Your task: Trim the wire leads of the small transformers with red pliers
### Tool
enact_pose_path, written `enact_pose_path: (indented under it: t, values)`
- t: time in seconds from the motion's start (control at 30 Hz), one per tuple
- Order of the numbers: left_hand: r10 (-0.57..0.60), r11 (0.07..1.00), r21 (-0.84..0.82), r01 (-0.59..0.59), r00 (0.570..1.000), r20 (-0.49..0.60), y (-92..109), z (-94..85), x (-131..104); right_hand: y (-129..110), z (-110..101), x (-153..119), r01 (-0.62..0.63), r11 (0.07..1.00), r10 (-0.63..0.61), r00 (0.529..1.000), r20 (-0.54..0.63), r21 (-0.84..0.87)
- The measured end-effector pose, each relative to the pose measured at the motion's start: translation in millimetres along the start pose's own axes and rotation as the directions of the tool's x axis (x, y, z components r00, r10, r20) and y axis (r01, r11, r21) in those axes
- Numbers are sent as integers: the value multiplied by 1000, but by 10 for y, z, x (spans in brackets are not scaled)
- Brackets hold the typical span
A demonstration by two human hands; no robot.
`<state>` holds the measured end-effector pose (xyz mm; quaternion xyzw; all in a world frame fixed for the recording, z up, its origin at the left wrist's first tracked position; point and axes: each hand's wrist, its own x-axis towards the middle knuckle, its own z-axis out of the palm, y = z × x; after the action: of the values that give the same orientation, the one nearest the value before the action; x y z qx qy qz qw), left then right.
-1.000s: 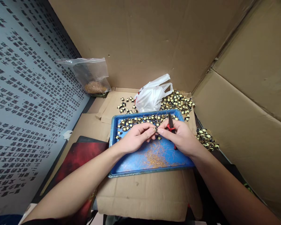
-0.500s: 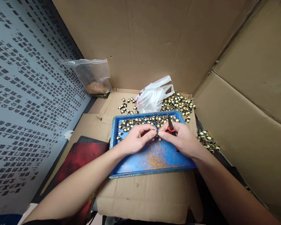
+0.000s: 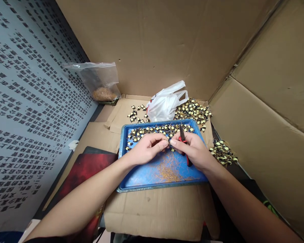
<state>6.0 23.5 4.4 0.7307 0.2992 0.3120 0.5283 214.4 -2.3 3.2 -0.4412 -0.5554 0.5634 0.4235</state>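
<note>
My left hand (image 3: 153,147) is closed in a pinch, thumb against forefinger, on a small wire-wound coil (image 3: 169,142) that is mostly covered by the fingertips. My right hand (image 3: 190,146) meets it there, its thumb and forefinger also pinching at the coil. Tucked in the right hand are red-handled pliers (image 3: 182,136), dark jaws pointing away from me and a handle hanging below the palm. Beneath both hands lies a blue tray (image 3: 138,173). Yellow-and-black coils with copper leads (image 3: 136,134) line its far side, and copper wire clippings (image 3: 168,171) are heaped near its front.
Behind the tray sits a white plastic bag (image 3: 163,104) beside a pile of coils (image 3: 195,111). Another pile (image 3: 223,152) lies right of the tray. A clear zip bag of copper wire (image 3: 103,93) stands back left. Cardboard walls (image 3: 152,44) enclose the back and right.
The pliers have turned a little in my right hand, so their handle now shows lower beneath the palm. Both hands stay together over the tray, the right one slightly further left.
</note>
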Motion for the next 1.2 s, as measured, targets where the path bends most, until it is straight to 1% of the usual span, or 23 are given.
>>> enact_pose_path:
  t: [0.2,0.37,0.43,0.53,0.63,0.77,0.9,1.0,1.07,1.13,1.2]
  values:
    - [25,999,27,-26,1000,17,-9,-7,6,-9,0,6,2,1000,-2,1000,2,-23]
    - [45,993,105,-46,999,13,-6,2,13,-36,7,1,-1,999,1,1000,2,-43]
    - [46,991,125,-46,999,5,-2,18,8,-20,0,-5,-29,1000,29,1000,10,-6]
    - [53,990,130,-54,998,17,12,42,-10,10,-25,-8,-88,992,83,995,55,90]
    - [70,991,115,-74,997,43,32,48,-23,11,-46,-2,-103,986,92,992,88,131]
    - [61,996,56,-65,996,67,52,34,-19,-49,-47,-2,-56,996,49,994,96,65]
    - [46,999,-17,-45,996,73,41,44,-14,-105,-65,-12,-6,1000,7,997,73,-16]
    - [22,989,-145,-12,997,69,9,65,-17,-113,-130,-3,10,998,-8,999,43,-61]
    - [1,968,-251,10,999,42,-15,67,-17,-121,-182,5,21,997,-22,1000,-2,-75]
    - [-7,957,-291,8,1000,5,-29,54,-12,-142,-214,3,75,989,-81,996,-43,-126]
    - [3,973,-229,-9,1000,-26,-29,31,-3,-164,-206,-12,167,956,-181,983,-35,-240]
